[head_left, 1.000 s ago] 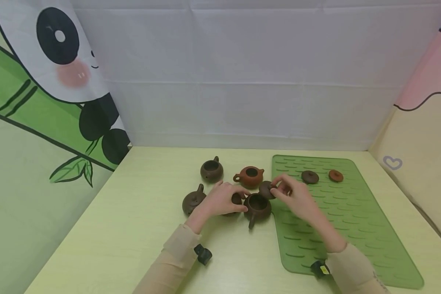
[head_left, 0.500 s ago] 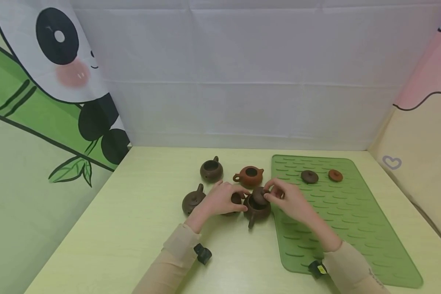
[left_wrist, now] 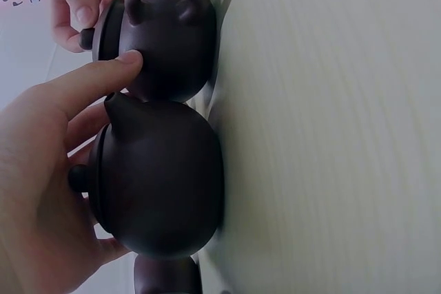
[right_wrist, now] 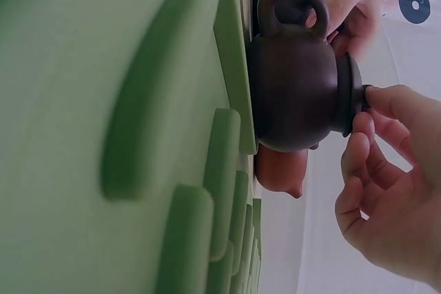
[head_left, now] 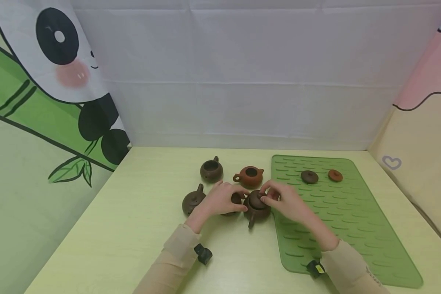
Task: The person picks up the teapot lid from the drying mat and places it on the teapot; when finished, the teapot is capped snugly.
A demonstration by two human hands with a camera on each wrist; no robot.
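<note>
My right hand (head_left: 287,203) pinches the knob of a dark brown teapot lid (right_wrist: 350,94). That lid sits at the mouth of a dark brown teapot (right_wrist: 293,94), slightly tilted in the right wrist view. My left hand (head_left: 222,199) steadies the same pot, its thumb on the body near the handle; the other fingertips are partly hidden behind. Under the left palm stands a second dark teapot (left_wrist: 162,177) with its lid on, its spout close to the held pot. Another lidded dark teapot (head_left: 192,201) is left of the left hand.
Behind are an open dark teapot (head_left: 211,170) and an open reddish teapot (head_left: 250,177). On the right lies a green ridged mat (head_left: 334,228), bearing a dark lid (head_left: 310,177) and a reddish lid (head_left: 335,175). A pale cloth wall (head_left: 224,102) closes off the back.
My right hand has moved left with the lid, bringing it from beside the pot's rim, tilted, onto its mouth. The left hand has stayed in place.
</note>
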